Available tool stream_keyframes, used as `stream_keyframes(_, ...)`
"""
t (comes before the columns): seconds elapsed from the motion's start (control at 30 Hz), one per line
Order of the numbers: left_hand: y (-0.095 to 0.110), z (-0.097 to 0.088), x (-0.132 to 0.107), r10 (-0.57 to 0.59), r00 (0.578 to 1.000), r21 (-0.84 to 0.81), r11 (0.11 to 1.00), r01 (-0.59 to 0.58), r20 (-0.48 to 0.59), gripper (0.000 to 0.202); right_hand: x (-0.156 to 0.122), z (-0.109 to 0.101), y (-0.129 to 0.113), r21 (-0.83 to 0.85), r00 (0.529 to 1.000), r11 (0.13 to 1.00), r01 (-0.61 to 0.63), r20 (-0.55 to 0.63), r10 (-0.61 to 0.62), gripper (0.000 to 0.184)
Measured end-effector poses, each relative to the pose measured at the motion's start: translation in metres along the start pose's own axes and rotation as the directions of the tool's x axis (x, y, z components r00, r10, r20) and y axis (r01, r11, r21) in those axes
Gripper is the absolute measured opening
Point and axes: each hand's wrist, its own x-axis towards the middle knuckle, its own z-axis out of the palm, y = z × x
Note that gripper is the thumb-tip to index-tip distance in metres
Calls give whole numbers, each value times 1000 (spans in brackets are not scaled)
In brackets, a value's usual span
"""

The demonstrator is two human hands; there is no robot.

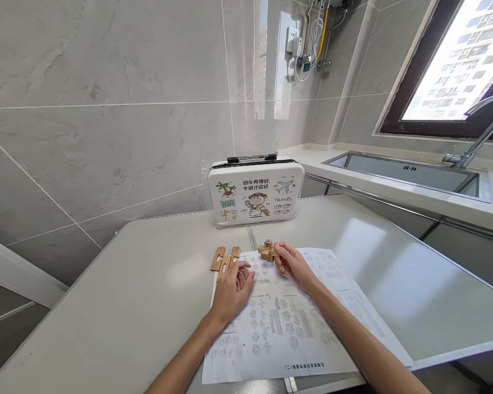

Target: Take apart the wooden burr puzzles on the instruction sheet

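A pale, glossy desk point(119, 306) fills the lower part of the scene. A large white sheet point(271, 350) printed with rows of small diagrams lies on it, and a white case point(255, 194) with cartoon travel pictures and a black handle stands upright behind.

Two bare forearms reach in from the near edge and angle toward each other. The left hand point(233, 290) rests low over the sheet's left side, fingers loosely curled toward the right, its grip slack and partly spread. The right hand point(292, 266) is farther forward, wrist slightly bent and fingers pointing left; its grip pinches the right end of a small wooden puzzle between thumb and fingertips.

Just beyond the left hand are flat wooden pieces point(217, 258), warm brown with slots and notches; whether the hand touches the nearest one cannot be told.

The wooden puzzle point(265, 251) is at the sheet's far edge, in front of the case. It is light tan, a compact cluster of short blocks jutting several ways, with one upright on top bearing a small dark mark.
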Motion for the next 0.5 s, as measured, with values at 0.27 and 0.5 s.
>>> stream_keyframes(0.27, -5, 4, 2, -96, 994, -232, 967, 107, 59, 56, -12, 11, -2, -23, 956, 998, -64, 284, 68, 45)
stream_keyframes(0.5, -14, 4, -1, -52, 981, -298, 948, 108, 188, 58, -17, 13, -2, -61, 901, 994, -92, 419, 109, 44)
